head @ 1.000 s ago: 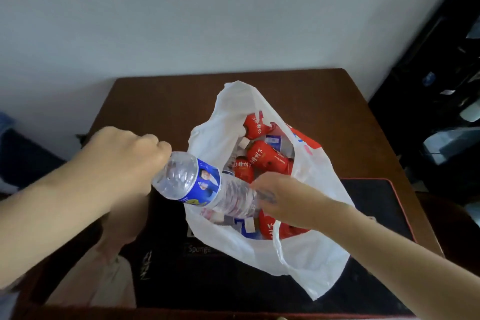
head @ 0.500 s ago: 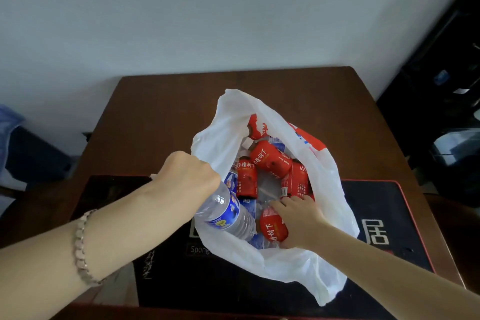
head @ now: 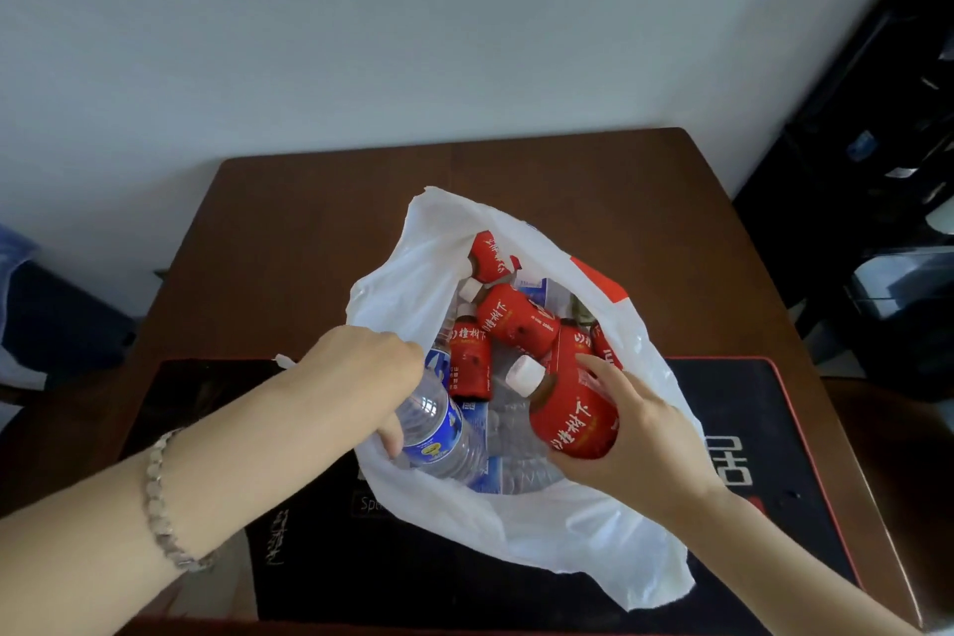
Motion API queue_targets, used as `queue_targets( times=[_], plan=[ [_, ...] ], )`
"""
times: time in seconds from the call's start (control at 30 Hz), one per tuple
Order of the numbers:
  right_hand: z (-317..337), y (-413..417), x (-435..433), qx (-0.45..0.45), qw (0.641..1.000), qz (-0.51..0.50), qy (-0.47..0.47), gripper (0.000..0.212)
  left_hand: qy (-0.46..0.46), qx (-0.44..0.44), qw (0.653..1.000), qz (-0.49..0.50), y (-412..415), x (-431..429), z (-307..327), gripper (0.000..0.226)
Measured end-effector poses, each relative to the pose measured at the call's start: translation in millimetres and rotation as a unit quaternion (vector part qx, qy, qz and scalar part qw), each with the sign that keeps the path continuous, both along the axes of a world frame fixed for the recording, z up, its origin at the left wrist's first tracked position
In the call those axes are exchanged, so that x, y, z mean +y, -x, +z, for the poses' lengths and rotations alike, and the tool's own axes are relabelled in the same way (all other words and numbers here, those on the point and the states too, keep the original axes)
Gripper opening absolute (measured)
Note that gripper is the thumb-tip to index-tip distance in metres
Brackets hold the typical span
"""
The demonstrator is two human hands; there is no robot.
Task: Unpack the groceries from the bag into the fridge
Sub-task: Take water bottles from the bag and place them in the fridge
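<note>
Two bottles are now in hand. The left hand (head: 361, 372) curls round the water bottle (head: 439, 434) at the left rim of the bag (head: 568, 532). The right hand (head: 635, 439), down in the pile half a second ago, now grips a red bottle (head: 573, 418) raised above the others. The bag sits toward the front edge of the table (head: 309, 222). Transfer to the fridge likely follows.

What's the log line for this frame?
phase: unpacking | left hand: grips water bottle in bag | right hand: grips red bottle at bag mouth

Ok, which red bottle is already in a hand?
The front red bottle, gripped by the right hand; the other red bottles lie loose in the bag.
</note>
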State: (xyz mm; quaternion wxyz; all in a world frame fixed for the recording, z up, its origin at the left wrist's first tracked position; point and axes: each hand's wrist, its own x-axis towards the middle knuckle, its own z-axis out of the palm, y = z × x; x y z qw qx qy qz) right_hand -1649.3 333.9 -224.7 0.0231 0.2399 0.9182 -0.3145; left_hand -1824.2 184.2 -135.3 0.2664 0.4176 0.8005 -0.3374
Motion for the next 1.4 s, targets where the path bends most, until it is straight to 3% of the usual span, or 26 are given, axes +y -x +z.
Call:
queue_targets(
  times=[0.13,0.23,0.3,0.4,0.57,0.77,0.97,1.17,1.27,1.4],
  plan=[
    [6,-4,2,0.035,0.999,-0.005,0.032,0.092,-0.128,-0.051,0.99,0.02,7,-19,-2,0.054],
    [16,-7,-5,0.044,0.998,-0.035,0.04,0.091,-0.277,-0.041,0.96,0.024,6,-31,-13,0.041],
    [22,-8,-10,0.059,0.995,-0.073,0.037,0.087,-0.403,0.0,0.915,0.006,5,-35,-31,0.037],
    [25,-8,-23,0.084,0.984,-0.155,0.024,0.074,-0.523,-0.039,0.85,0.043,9,-37,-44,0.04],
    [25,-14,-51,0.11,0.951,-0.289,0.018,0.07,-0.609,-0.1,0.787,-0.013,6,-23,-45,0.031],
    [49,-58,-78,0.166,0.9,-0.402,-0.015,0.074,-0.647,-0.182,0.715,-0.193,-29,4,-18,0.03],
    [77,-159,-108,0.218,0.8,-0.556,-0.065,0.081,-0.635,-0.304,0.664,-0.253,-123,52,30,0.03],
    [93,-295,-165,0.246,0.679,-0.684,-0.105,0.083,-0.588,-0.394,0.612,-0.353,-283,66,46,0.028],
    [96,-378,-209,0.238,0.614,-0.744,-0.113,0.082,-0.553,-0.42,0.607,-0.386,-379,58,51,0.028],
    [99,-491,-272,0.22,0.554,-0.793,-0.124,0.081,-0.528,-0.431,0.575,-0.452,-521,26,55,0.034]
  ],
)
